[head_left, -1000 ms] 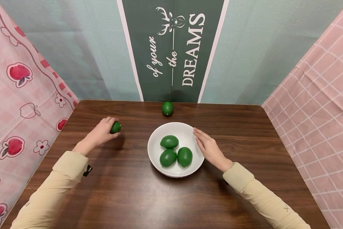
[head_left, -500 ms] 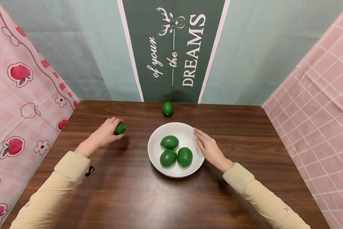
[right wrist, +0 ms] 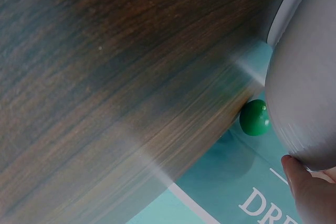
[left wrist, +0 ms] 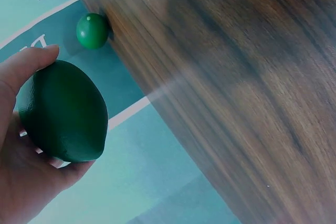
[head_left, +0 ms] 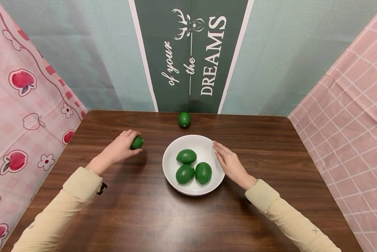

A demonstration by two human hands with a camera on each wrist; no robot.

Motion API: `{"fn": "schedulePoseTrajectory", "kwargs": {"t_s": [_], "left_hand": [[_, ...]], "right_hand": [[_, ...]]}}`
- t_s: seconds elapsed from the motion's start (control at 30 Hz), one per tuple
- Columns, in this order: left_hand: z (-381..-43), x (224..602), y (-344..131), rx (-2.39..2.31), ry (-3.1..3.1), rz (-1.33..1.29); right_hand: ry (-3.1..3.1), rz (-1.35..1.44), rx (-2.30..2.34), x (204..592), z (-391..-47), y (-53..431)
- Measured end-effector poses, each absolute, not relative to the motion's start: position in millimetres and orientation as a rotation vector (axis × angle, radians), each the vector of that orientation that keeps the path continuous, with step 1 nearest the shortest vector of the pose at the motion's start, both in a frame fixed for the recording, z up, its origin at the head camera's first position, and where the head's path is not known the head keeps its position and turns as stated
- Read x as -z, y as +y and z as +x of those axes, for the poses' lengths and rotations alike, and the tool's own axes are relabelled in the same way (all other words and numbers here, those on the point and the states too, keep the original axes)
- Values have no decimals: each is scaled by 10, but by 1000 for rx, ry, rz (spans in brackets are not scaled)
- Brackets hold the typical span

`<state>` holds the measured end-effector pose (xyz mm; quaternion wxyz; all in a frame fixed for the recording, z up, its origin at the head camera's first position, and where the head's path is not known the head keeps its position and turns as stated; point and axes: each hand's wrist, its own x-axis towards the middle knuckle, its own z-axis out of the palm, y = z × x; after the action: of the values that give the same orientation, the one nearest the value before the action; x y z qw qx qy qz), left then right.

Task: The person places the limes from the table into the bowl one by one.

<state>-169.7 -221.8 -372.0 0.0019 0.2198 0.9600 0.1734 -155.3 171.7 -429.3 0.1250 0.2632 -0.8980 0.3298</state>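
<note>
My left hand (head_left: 121, 146) grips a dark green lime (head_left: 137, 142) over the left part of the table. In the left wrist view, thumb and fingers wrap that lime (left wrist: 65, 113), its pointed end facing out. A white bowl (head_left: 193, 189) stands near the table's middle with three limes in it: one at the back (head_left: 186, 156), one front left (head_left: 185, 174) and one front right (head_left: 203, 173). At the bowl's right rim is my right hand (head_left: 233, 167), its fingers reaching over the edge. The right wrist view shows a digit against the bowl's outer wall (right wrist: 304, 87), the rim between digits.
Another lime (head_left: 184, 119) lies at the table's back edge, behind the bowl. The brown wooden table (head_left: 138, 217) is bordered by a blue-green cloth (head_left: 112, 63) at the back, a fruit-print cloth (head_left: 34, 143) at left and a pink checked cloth (head_left: 352, 115) at right.
My left hand has moved right with the lime, closer to the bowl. My right hand, the bowl and the other limes have stayed in place.
</note>
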Motion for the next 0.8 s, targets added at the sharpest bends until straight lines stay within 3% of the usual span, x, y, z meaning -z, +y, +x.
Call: {"fn": "schedulePoseTrajectory", "kwargs": {"t_s": [0.8], "left_hand": [[-1596, 3558, -1855, -535, 3065, 780]], "right_hand": [[-2624, 770, -960, 4292, -1564, 1720]]}}
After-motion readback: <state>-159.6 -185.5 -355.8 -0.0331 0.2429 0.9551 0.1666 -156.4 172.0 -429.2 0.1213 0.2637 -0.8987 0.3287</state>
